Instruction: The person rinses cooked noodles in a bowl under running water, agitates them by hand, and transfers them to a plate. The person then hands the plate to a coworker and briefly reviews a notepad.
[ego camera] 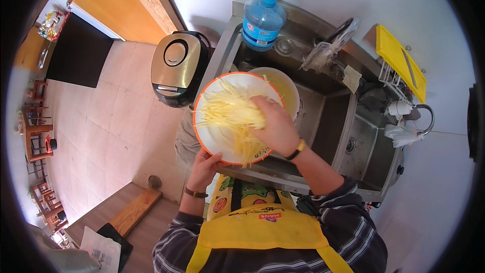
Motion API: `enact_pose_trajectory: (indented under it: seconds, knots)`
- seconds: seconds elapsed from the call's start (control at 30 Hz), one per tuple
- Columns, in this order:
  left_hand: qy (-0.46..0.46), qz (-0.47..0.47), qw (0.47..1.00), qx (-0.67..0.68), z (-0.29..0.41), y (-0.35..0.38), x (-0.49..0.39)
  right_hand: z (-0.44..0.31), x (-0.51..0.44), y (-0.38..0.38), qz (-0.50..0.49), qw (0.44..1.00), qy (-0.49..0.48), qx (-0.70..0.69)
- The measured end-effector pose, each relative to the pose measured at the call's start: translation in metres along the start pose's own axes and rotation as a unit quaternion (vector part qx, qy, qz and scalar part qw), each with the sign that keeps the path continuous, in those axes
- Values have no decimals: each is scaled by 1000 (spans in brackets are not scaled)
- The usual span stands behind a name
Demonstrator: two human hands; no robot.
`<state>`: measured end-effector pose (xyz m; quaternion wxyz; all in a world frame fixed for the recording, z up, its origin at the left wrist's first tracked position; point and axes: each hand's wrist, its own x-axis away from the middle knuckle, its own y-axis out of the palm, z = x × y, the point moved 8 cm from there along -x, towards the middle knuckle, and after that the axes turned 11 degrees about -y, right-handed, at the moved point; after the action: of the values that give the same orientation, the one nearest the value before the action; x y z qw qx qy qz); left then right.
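Observation:
A white plate (214, 138) with an orange rim is tilted over the left front of the sink. My left hand (206, 168) grips its near rim, thumb on top. Pale yellow shredded potato (223, 106) lies across the plate in a loose heap, and some strands reach the near rim. My right hand (276, 125) is closed around a clump of the shreds above the plate's right side; the fingertips are partly hidden. Behind the plate, a pale basin (293, 83) stands in the sink with yellowish contents, its left part covered by the plate.
A steel double sink (314, 113) spans the front. On its back-left rim stands a blue water bottle (264, 22). A rice cooker (176, 68) is at the left. Plastic-wrapped faucets (343, 32) and a yellow grater (401, 64) are along the wall. A wooden board (136, 210) lies lower left.

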<state>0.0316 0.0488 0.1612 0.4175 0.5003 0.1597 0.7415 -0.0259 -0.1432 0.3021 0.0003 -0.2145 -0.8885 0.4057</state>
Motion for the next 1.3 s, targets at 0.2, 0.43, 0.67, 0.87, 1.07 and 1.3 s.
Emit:
enact_pose_trajectory:
  seconds: [0.2,0.43,0.67,0.87,1.07,1.3]
  knots:
    - [-2,-1,1000,-24,2,5,-2,-12,-1,27,-133,982,41,127]
    - [1,-22,1000,-2,6,11,0,-6,16,-18,-43,995,-15,94]
    - [-15,-31,999,-13,5,16,-2,5,18,1,-47,986,-66,144]
    - [-3,26,999,-23,5,-6,3,114,75,-54,272,942,78,-181]
    - [35,33,998,-27,23,-16,27,310,132,74,149,846,383,-340]
    - [80,158,984,-8,40,-52,50,413,74,147,95,911,399,-48]
